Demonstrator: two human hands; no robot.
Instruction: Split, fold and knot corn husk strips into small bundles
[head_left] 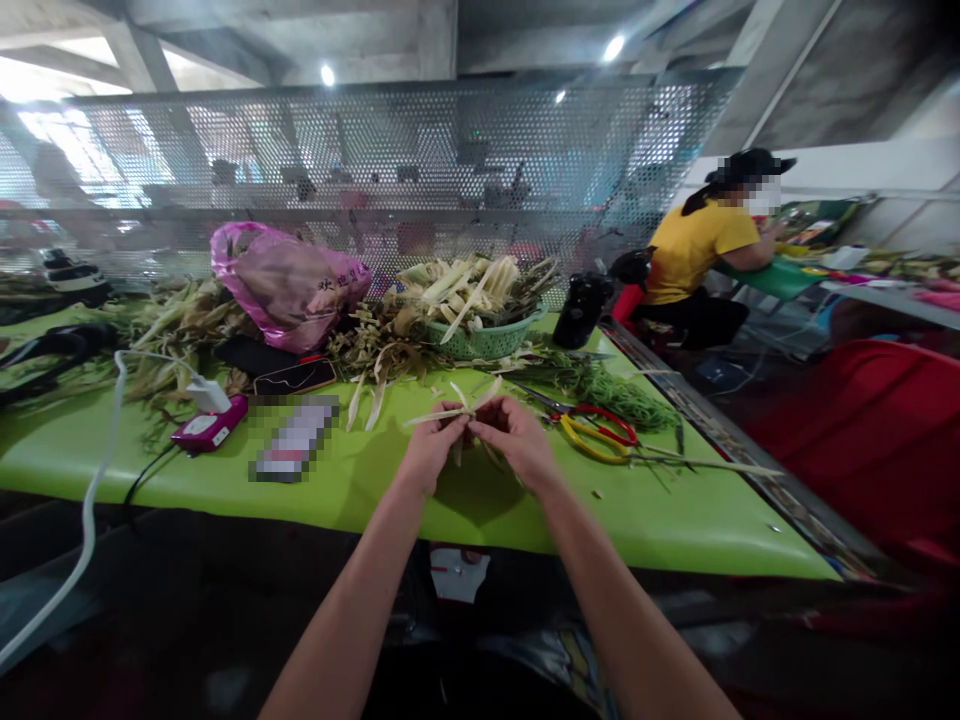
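Note:
Pale dried leaf strips (466, 409) cross in a small star-like bundle above the green table cover. My left hand (435, 443) pinches the bundle from the left, thumb against its centre. From the other side my right hand (514, 437) grips it too, with thumb and fingers pressed together near the crossing. Some strip ends stick out upward and to the left; others hang below. The fingertips partly hide the middle. Just right of my right hand lie scissors with red and yellow handles (598, 440).
Behind my hands stand a green basket (487, 342) of dried leaves and a pink plastic bag (289, 285). A black bottle (581, 310), green sprigs (626, 393), a phone (295, 376) and a purple power strip (211, 425) surround them. Someone in yellow (697, 245) sits at right.

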